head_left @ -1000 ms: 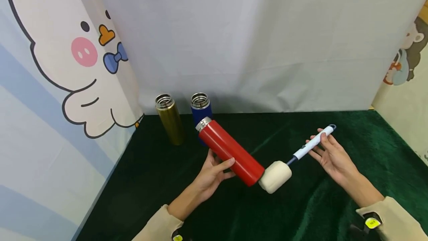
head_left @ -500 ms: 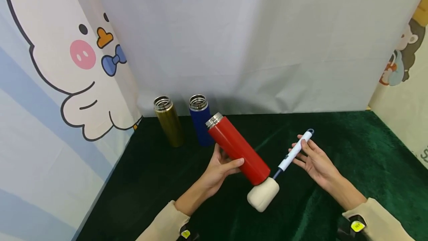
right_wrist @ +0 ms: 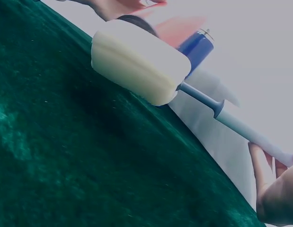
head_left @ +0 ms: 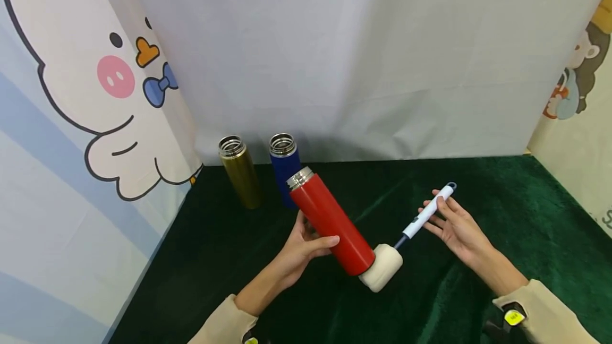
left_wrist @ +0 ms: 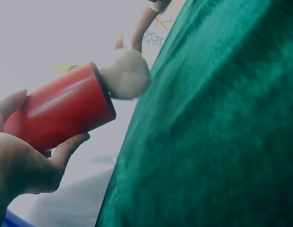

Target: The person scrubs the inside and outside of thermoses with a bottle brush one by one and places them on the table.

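Note:
My left hand (head_left: 300,252) grips a red flask (head_left: 332,222) by its lower half. The flask is lidless and tilted, its steel mouth up to the left and its base down to the right. Between thumb and fingers, my right hand (head_left: 461,235) holds the white handle of a bottle brush (head_left: 427,217). The brush's cream sponge head (left_wrist: 127,75) is at the flask's base and appears to touch it. In the right wrist view the sponge (right_wrist: 141,61) hides part of the flask's base.
A gold flask (head_left: 241,174) and a blue flask (head_left: 285,169) stand lidless at the back left of the dark green cloth (head_left: 382,317). The red flask partly covers the blue one. Behind them hangs a pale curtain (head_left: 406,68), with printed cartoon walls on both sides.
The sponge swung left and down under the flask's base, then back a little up and right along it. The red flask shifted right, then back left. Both hands keep their holds.

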Demonstrator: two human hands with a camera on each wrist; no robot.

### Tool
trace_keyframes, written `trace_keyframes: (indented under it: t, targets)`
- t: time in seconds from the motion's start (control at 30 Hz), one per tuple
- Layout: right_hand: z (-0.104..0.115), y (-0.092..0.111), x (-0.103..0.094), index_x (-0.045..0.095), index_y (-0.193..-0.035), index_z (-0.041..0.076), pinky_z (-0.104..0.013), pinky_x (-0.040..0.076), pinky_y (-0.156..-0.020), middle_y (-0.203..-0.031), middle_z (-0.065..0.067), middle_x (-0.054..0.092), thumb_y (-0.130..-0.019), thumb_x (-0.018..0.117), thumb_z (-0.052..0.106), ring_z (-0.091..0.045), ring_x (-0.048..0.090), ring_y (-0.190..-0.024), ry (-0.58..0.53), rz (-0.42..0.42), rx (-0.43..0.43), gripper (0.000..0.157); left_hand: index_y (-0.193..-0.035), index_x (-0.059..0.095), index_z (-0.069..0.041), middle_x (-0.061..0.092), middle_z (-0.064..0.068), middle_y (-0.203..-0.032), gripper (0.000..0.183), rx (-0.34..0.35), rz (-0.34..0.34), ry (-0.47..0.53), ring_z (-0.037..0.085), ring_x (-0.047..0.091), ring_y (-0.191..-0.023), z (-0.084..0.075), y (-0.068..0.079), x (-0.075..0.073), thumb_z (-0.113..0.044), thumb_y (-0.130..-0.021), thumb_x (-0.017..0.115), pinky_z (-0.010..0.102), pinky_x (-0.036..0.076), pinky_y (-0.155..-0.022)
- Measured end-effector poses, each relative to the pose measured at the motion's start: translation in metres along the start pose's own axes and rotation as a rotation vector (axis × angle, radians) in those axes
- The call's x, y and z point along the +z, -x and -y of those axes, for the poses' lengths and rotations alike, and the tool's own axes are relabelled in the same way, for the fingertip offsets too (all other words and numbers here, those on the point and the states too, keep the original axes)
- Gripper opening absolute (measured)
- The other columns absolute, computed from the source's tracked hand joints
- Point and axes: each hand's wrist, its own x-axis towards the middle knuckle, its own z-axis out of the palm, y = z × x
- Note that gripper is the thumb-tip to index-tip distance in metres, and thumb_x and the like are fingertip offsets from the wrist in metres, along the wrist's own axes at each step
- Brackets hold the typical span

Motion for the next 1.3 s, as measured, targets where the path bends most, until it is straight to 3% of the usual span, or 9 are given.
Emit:
trace_keyframes:
  t: [0.17, 0.3, 0.4, 0.57, 0.63, 0.9, 1.03, 1.3]
  targets:
    - [-0.007, -0.001, 0.005, 0.053, -0.128, 0.025, -0.029, 0.06, -0.091, -0.111, 0.004, 0.069, -0.108, 0.047, 0.024, -0.01, 0.07, -0.106, 0.071, -0.065, 0.086, 0.02, -0.155, 0.021, -0.039, 0.042, 0.01, -0.153, 0.085, 0.013, 0.01, 0.011, 0.025, 0.056, -0.133, -0.004, -0.005, 0.009, -0.008, -0.091, 0.067, 0.049, 0.052, -0.106]
    - [-0.008, -0.001, 0.006, 0.032, -0.146, 0.013, -0.03, 0.06, -0.093, -0.114, 0.004, 0.07, -0.108, 0.05, 0.021, -0.007, 0.07, -0.107, 0.14, -0.081, 0.162, 0.043, -0.153, 0.024, -0.036, 0.045, 0.01, -0.151, 0.081, 0.041, -0.001, 0.006, 0.026, 0.058, -0.13, -0.005, -0.01, 0.01, -0.008, -0.091, 0.067, 0.047, 0.054, -0.103]
    - [-0.005, 0.0, 0.005, 0.023, -0.152, 0.006, -0.03, 0.059, -0.094, -0.115, 0.003, 0.07, -0.108, 0.051, 0.018, -0.007, 0.069, -0.107, 0.155, -0.073, 0.216, 0.053, -0.153, 0.024, -0.034, 0.046, 0.011, -0.15, 0.079, 0.056, -0.012, 0.002, 0.026, 0.059, -0.129, -0.004, -0.012, 0.009, -0.009, -0.092, 0.067, 0.047, 0.055, -0.102]
    - [0.008, 0.003, 0.005, 0.049, -0.131, 0.005, -0.032, 0.058, -0.097, -0.115, -0.006, 0.071, -0.109, 0.046, 0.013, -0.014, 0.071, -0.108, -0.044, -0.041, 0.307, 0.024, -0.154, 0.023, -0.034, 0.047, 0.011, -0.151, 0.081, 0.054, -0.039, -0.02, 0.025, 0.059, -0.129, -0.005, -0.014, 0.006, -0.01, -0.091, 0.069, 0.046, 0.054, -0.103]
    - [0.015, 0.004, 0.004, 0.058, -0.119, 0.006, -0.034, 0.058, -0.098, -0.115, -0.01, 0.072, -0.11, 0.043, 0.011, -0.019, 0.072, -0.108, -0.139, -0.027, 0.325, 0.019, -0.153, 0.024, -0.034, 0.047, 0.01, -0.151, 0.082, 0.052, -0.053, -0.039, 0.025, 0.059, -0.13, -0.006, -0.014, 0.006, -0.009, -0.091, 0.07, 0.046, 0.055, -0.102]
    - [0.043, 0.002, -0.01, 0.065, -0.109, 0.0, -0.038, 0.058, -0.097, -0.114, -0.017, 0.071, -0.111, 0.034, 0.009, -0.032, 0.073, -0.107, -0.262, 0.02, 0.373, 0.033, -0.152, 0.027, -0.031, 0.049, 0.007, -0.152, 0.083, 0.078, -0.062, -0.124, 0.025, 0.056, -0.134, -0.013, -0.017, 0.002, -0.008, -0.088, 0.074, 0.052, 0.047, -0.112]
    - [0.058, -0.003, -0.021, 0.048, -0.125, 0.005, -0.038, 0.057, -0.1, -0.114, -0.02, 0.072, -0.11, 0.039, 0.008, -0.032, 0.073, -0.107, -0.271, -0.01, 0.379, 0.017, -0.149, 0.031, -0.029, 0.05, 0.006, -0.151, 0.082, 0.104, -0.07, -0.147, 0.025, 0.054, -0.135, -0.015, -0.024, 0.0, -0.006, -0.085, 0.076, 0.054, 0.043, -0.115]
    - [0.072, -0.022, -0.036, 0.03, -0.14, 0.021, -0.034, 0.062, -0.086, -0.105, -0.009, 0.078, -0.108, 0.046, 0.008, -0.021, 0.076, -0.098, -0.035, -0.068, 0.268, 0.038, -0.147, 0.036, -0.025, 0.051, 0.01, -0.149, 0.078, 0.196, -0.085, -0.279, 0.029, 0.052, -0.136, -0.014, -0.044, -0.01, -0.004, -0.084, 0.078, 0.056, 0.045, -0.113]
